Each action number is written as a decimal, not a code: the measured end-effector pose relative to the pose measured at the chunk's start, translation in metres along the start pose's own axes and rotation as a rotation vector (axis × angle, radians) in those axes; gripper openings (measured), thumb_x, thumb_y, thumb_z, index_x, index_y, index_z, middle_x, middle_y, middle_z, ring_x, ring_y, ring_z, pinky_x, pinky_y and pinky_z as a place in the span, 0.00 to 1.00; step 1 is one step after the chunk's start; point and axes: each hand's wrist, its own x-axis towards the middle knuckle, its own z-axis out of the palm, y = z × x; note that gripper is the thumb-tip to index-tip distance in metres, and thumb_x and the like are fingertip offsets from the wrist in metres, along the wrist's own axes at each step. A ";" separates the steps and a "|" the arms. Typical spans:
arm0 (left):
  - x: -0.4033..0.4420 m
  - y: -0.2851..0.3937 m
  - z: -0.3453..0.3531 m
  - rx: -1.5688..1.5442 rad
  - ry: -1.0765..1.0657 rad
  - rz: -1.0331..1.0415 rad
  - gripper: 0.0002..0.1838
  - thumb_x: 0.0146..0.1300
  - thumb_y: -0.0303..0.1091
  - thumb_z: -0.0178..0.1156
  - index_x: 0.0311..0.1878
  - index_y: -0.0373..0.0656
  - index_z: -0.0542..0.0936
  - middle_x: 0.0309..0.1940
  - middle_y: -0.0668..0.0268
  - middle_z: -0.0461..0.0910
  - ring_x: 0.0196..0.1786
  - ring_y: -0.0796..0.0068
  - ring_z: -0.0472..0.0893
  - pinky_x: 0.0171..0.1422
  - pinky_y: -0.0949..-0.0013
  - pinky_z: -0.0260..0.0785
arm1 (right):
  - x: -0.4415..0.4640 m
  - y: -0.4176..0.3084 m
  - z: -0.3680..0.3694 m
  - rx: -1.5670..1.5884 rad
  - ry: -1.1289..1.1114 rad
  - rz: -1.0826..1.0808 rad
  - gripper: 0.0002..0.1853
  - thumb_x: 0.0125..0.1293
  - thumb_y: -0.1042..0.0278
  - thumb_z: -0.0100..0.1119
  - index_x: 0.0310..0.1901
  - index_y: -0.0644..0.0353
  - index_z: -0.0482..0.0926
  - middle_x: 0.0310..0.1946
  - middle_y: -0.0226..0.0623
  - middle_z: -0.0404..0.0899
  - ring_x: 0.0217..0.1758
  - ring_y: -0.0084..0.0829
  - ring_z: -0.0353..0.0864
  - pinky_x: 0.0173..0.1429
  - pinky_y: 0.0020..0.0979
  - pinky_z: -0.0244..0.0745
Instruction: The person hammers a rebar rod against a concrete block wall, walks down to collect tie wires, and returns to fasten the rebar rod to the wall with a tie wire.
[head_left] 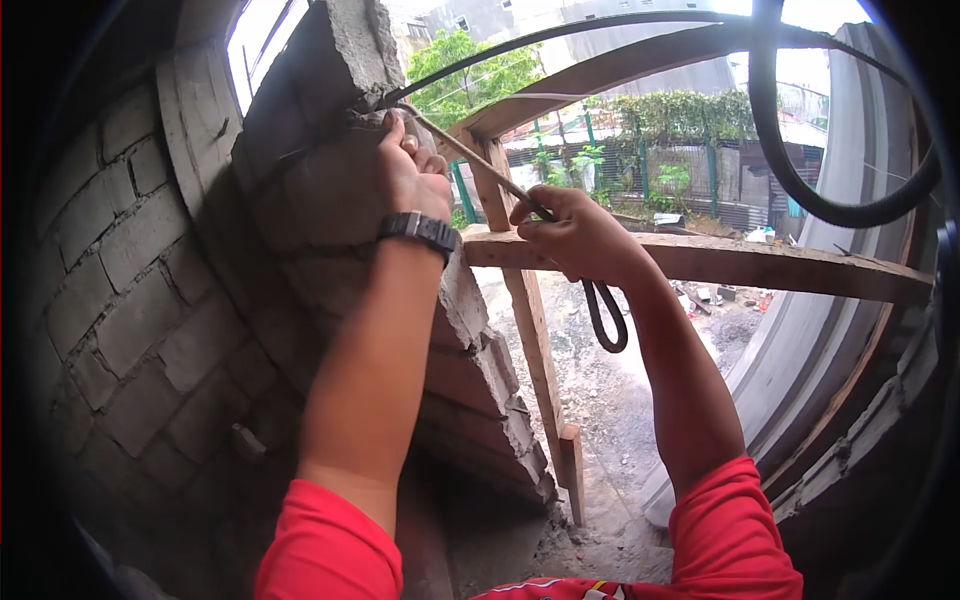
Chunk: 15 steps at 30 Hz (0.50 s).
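A thin dark rod or cord (470,157) runs from the broken edge of the block wall (330,190) down to my right hand (575,235). My right hand is closed round it, and a dark loop (606,325) hangs below that hand. My left hand (412,170), with a black watch (418,229) on the wrist, is raised against the wall edge near the far end. Its fingers are curled, and what they hold, if anything, is hidden.
A wooden frame with a crossbeam (700,257) and an upright post (535,360) stands beyond my hands. A thick black hose (785,165) curves at the upper right. Corrugated sheet (800,330) leans on the right. Rubble ground (600,400) shows outside.
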 end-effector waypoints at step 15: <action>-0.018 -0.003 0.015 0.145 0.234 -0.037 0.19 0.72 0.51 0.62 0.31 0.49 0.73 0.15 0.81 0.57 0.14 0.83 0.51 0.21 0.73 0.46 | -0.004 -0.004 0.006 0.028 -0.011 0.054 0.08 0.70 0.70 0.61 0.49 0.60 0.79 0.19 0.19 0.70 0.15 0.10 0.63 0.17 0.21 0.54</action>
